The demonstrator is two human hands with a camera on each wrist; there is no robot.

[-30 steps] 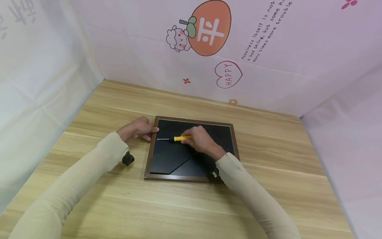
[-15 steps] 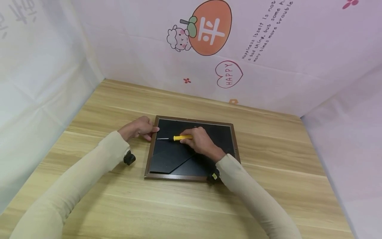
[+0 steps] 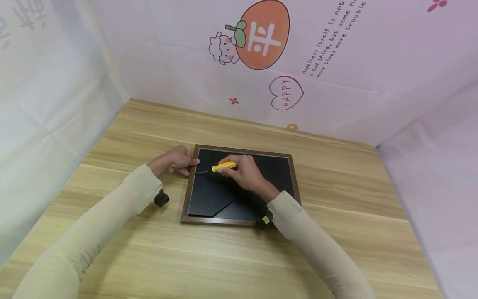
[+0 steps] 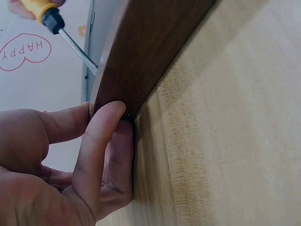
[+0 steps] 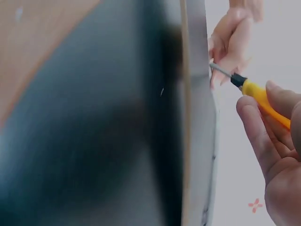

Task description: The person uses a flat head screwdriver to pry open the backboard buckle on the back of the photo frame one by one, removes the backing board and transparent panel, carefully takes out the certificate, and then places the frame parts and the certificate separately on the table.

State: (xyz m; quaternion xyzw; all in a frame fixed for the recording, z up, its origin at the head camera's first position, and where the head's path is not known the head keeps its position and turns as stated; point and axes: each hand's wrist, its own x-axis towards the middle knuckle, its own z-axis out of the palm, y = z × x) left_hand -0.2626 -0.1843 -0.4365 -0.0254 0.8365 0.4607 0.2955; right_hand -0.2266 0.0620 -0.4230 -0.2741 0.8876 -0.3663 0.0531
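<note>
A brown-rimmed picture frame (image 3: 224,222) lies back up on the table, with a black backing board (image 3: 274,168) and a slanted-edge black stand flap (image 3: 209,203). My left hand (image 3: 176,160) grips its left rim, thumb on top and fingers against the outer side, as the left wrist view shows closely. My right hand (image 3: 247,173) pinches the yellow handle of a screwdriver (image 3: 225,166) between thumb and fingers. The thin metal shaft (image 4: 77,51) slants down, its tip right at the inner edge of the left rim, just beside my left thumb.
The wood-grain table (image 3: 239,265) extends around the picture frame on all sides. White printed cloth walls (image 3: 179,62) stand at the back, left and right. A small black wrist device (image 3: 162,198) sits at my left cuff, and another (image 3: 265,219) overlaps the frame's near rim.
The screwdriver's handle has swung slightly away from me and turned in my right hand, while its tip stays at the left rim. My left hand and the frame keep their place.
</note>
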